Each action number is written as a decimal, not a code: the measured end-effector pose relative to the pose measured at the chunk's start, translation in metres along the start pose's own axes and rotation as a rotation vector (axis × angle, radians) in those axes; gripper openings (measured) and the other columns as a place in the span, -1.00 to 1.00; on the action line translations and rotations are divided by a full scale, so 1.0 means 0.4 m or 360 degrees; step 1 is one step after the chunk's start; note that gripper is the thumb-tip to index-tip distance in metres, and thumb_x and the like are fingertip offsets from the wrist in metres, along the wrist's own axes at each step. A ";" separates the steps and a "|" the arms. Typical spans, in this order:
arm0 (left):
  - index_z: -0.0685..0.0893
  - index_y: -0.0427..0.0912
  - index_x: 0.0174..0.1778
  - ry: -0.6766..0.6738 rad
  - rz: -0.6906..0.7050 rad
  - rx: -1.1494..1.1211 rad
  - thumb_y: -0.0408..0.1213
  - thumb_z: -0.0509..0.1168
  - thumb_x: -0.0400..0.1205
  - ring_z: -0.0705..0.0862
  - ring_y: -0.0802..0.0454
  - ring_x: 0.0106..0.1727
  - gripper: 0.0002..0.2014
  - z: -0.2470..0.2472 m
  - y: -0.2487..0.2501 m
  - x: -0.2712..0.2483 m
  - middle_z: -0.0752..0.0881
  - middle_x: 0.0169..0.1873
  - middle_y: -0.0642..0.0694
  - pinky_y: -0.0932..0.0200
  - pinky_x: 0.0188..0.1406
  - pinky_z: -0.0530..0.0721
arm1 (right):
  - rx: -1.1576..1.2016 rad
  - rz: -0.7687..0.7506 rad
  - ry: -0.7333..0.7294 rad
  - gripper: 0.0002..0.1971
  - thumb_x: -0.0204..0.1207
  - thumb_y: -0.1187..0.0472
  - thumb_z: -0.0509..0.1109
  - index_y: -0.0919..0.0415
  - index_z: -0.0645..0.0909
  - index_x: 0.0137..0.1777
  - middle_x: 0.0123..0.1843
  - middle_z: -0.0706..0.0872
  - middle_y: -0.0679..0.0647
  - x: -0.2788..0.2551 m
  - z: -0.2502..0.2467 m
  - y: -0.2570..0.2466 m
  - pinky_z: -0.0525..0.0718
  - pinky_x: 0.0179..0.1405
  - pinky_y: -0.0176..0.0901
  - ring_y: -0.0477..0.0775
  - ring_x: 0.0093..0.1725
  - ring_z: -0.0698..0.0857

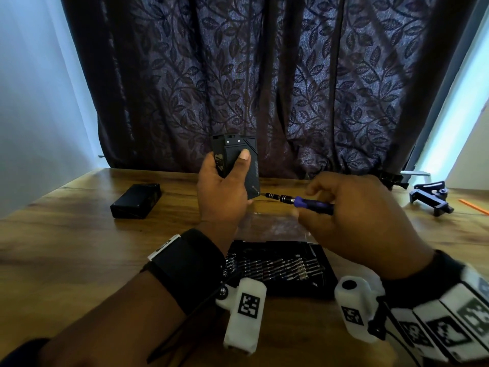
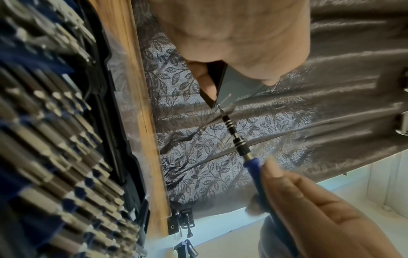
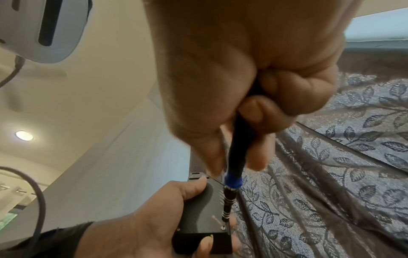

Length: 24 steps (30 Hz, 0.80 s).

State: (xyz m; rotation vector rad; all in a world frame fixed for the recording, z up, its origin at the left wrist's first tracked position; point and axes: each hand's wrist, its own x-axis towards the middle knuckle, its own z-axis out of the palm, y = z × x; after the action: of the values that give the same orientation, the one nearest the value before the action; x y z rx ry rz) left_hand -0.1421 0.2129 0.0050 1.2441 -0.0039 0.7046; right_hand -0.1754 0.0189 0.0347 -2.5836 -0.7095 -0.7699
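Note:
My left hand [image 1: 222, 192] grips a black box-shaped device [image 1: 238, 152] upright above the table, thumb pressed on its ribbed face. My right hand [image 1: 352, 207] holds a blue-handled precision screwdriver [image 1: 312, 203] by the handle, lying level. Its bit tip sits on a small screw [image 1: 258, 193] at the device's lower right corner. In the right wrist view the screwdriver [image 3: 234, 167] runs down from my curled fingers to the screw [image 3: 223, 227] on the device [image 3: 203, 209]. The left wrist view shows the screwdriver [image 2: 240, 144] meeting the device's corner [image 2: 234, 89].
An open case of screwdriver bits [image 1: 280, 266] lies on the wooden table [image 1: 66, 234] just below my hands. A second black box [image 1: 136, 200] sits at the left. A blue-black clamp [image 1: 431, 198] and an orange stick [image 1: 473, 206] lie far right. A dark leaf-patterned curtain [image 1: 264, 75] hangs behind.

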 end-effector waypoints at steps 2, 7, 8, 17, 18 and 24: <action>0.67 0.13 0.02 0.0022 -0.0004 0.0026 -0.07 0.44 0.71 0.84 0.05 -0.19 -0.93 0.000 -0.004 0.003 0.81 -0.13 0.09 0.04 -0.46 0.78 | -0.0035 -0.0022 -0.0041 -0.83 0.40 -0.06 0.59 -0.07 0.67 -0.18 -0.30 0.69 -0.14 -0.001 -0.001 -0.005 0.49 -0.33 -0.21 -0.13 -0.30 0.60; 0.65 0.15 0.02 0.0056 -0.0069 0.0041 -0.01 0.42 0.72 0.85 0.06 -0.14 -0.92 0.006 -0.005 -0.001 0.82 -0.08 0.10 0.08 -0.45 0.76 | -0.0190 -0.0074 0.0092 -0.79 0.52 -0.10 0.48 -0.01 0.76 -0.21 -0.44 0.66 -0.10 -0.002 -0.005 -0.010 0.38 -0.40 -0.24 -0.03 -0.42 0.56; 0.64 0.16 0.01 0.0063 -0.0072 0.0041 0.00 0.41 0.72 0.84 0.13 -0.19 -0.92 0.005 -0.002 -0.001 0.81 -0.09 0.13 0.11 -0.47 0.75 | -0.0212 -0.0072 0.0070 -0.72 0.56 -0.14 0.41 0.01 0.76 -0.22 -0.47 0.63 -0.10 -0.002 -0.005 -0.012 0.32 -0.44 -0.27 -0.06 -0.45 0.52; 0.67 0.16 0.00 0.0014 0.0011 0.0115 -0.01 0.44 0.70 0.86 -0.08 -0.02 -0.93 0.010 -0.011 0.005 0.84 -0.04 0.07 -0.18 -0.26 0.88 | -0.0319 0.0040 -0.0143 -0.60 0.66 -0.22 0.20 0.03 0.68 -0.19 -0.42 0.55 -0.10 0.000 -0.006 -0.016 0.43 -0.37 -0.12 -0.09 -0.41 0.49; 0.68 0.16 0.00 0.0017 0.0019 0.0122 -0.01 0.44 0.70 0.86 -0.10 -0.01 -0.93 0.010 -0.010 0.005 0.84 -0.03 0.05 -0.18 -0.27 0.88 | -0.0258 0.0024 -0.0123 -0.67 0.60 -0.23 0.31 0.00 0.65 -0.16 -0.38 0.58 -0.11 0.000 -0.010 -0.018 0.46 -0.35 -0.13 -0.10 -0.38 0.52; 0.69 0.16 0.02 -0.0013 0.0056 0.0167 0.02 0.47 0.67 0.86 -0.04 0.00 -0.89 0.010 -0.025 0.011 0.85 -0.05 0.09 -0.35 -0.03 0.85 | -0.0303 -0.0012 -0.0045 -0.78 0.53 -0.12 0.48 0.00 0.66 -0.18 -0.38 0.59 -0.11 0.000 -0.022 -0.028 0.38 -0.31 -0.13 0.01 -0.35 0.51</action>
State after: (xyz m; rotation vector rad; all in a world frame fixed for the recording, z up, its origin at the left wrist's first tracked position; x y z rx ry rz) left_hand -0.1324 0.2102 -0.0008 1.3502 0.0046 0.7382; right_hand -0.1854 0.0241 0.0437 -2.7682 -0.6851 -0.8422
